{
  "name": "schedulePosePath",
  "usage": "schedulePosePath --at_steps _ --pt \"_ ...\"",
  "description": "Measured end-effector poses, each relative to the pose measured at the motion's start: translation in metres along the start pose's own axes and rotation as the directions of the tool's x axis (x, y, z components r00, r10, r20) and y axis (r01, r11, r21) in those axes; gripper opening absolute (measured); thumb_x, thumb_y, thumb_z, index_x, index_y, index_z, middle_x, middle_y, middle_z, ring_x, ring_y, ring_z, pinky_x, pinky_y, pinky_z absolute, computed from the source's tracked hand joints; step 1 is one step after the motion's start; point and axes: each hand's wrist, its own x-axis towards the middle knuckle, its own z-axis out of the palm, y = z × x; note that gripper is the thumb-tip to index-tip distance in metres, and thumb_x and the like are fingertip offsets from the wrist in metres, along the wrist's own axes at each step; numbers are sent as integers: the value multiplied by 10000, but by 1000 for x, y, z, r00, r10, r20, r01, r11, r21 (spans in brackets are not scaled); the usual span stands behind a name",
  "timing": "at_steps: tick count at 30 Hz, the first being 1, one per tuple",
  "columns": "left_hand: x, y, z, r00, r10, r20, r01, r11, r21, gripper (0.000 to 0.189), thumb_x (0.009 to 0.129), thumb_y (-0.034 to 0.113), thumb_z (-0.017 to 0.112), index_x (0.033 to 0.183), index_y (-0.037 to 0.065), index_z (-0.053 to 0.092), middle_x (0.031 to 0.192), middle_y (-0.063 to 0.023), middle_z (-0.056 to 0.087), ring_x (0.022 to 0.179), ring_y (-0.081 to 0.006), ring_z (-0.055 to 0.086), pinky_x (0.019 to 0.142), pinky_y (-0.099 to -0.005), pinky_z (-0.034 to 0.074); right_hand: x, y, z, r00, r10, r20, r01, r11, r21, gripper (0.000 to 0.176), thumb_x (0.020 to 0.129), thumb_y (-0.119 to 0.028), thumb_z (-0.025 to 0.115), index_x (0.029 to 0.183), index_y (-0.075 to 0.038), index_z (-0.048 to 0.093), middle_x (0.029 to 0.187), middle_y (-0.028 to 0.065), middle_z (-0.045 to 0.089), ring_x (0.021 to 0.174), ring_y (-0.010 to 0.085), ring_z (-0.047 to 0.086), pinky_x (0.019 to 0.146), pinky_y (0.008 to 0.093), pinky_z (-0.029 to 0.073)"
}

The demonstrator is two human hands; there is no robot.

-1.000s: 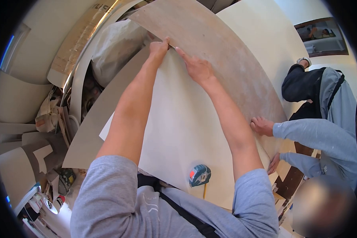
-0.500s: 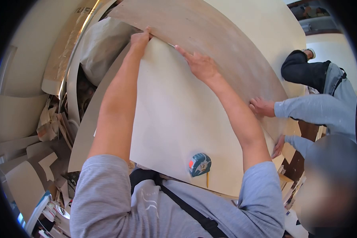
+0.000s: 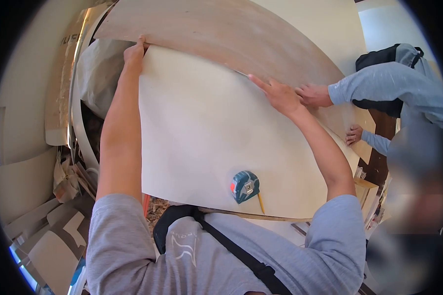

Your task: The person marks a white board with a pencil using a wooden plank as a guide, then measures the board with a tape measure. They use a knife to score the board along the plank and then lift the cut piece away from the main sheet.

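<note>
A large brown sheet (image 3: 221,29) lies with its curved near edge across a white sheet (image 3: 197,128). My left hand (image 3: 135,51) grips at the white sheet's far left corner, its fingers closed around the overlapping edges and one finger on the brown sheet. Farther right along that seam is my right hand (image 3: 282,97), index finger stretched onto the brown sheet's edge. A thin bright line shows just beyond its fingertip; I cannot make out whether it is a tool or the edge. On the white sheet lie a teal tape measure (image 3: 244,187) and a yellow pencil (image 3: 261,203).
At the right a person in a grey-blue top presses one hand (image 3: 314,95) on the brown sheet, close to my right hand. Their other hand (image 3: 354,134) rests at its right end. Plastic-wrapped material (image 3: 101,73) and leaning boards (image 3: 54,255) stand at the left.
My right hand has slid right along the brown sheet's edge, away from my left hand, which stays at the corner. The view has shifted. The other person's hand is now closer to mine.
</note>
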Motion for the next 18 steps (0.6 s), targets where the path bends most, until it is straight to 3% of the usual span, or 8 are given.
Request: schedulePosePath --at_steps 4,6,9,10,13,16,18 --pt "5 -5 -1 1000 16 19 -16 1000 1 512 908 489 631 797 -2 726 811 -83 699 732 -183 612 701 -338 493 -23 16 2 999 -11 -44 13 999 52 665 939 -87 460 1484 -435 309 816 153 538 623 335 592 587 469 503" --pt "12 -10 -2 998 54 16 -55 998 38 486 892 474 671 804 -2 714 853 -92 694 789 -180 614 721 -335 490 -23 12 -12 998 -31 -54 35 997 72 649 951 -114 470 1493 -424 293 844 158 559 644 350 598 599 474 503" --pt "14 -12 0 1000 16 26 -15 999 -49 508 894 490 662 805 -7 713 834 -97 685 753 -200 599 713 -354 484 -4 -9 -29 998 -11 -55 21 983 180 630 966 -152 486 1505 -400 273 886 168 589 706 365 612 638 473 507" --pt "8 -10 1 999 6 35 -4 998 -68 518 895 497 656 805 -10 712 830 -100 684 746 -204 597 713 -357 483 6 -19 -32 999 8 -51 3 973 230 626 970 -164 492 1508 -391 267 901 172 599 732 368 618 656 472 509" --pt "26 -22 1 990 134 46 -138 984 114 553 903 520 625 814 -19 715 821 -115 681 739 -215 603 714 -362 483 66 -60 -41 979 -43 -197 112 928 354 619 979 -192 500 1516 -372 250 929 174 619 796 365 625 702 466 508" --pt "5 -8 0 998 63 18 -64 996 55 575 916 542 583 840 -10 722 832 -132 683 757 -222 610 722 -366 481 131 -96 -57 991 -100 -91 123 946 298 645 978 -181 499 1523 -382 220 1010 184 639 872 377 620 751 470 505" --pt "5 -9 -4 995 95 15 -95 995 20 567 921 543 574 854 1 728 841 -134 684 767 -225 611 726 -372 478 166 -109 -59 989 -132 -71 147 951 273 658 974 -210 512 1533 -347 192 998 189 649 856 382 626 739 460 506"
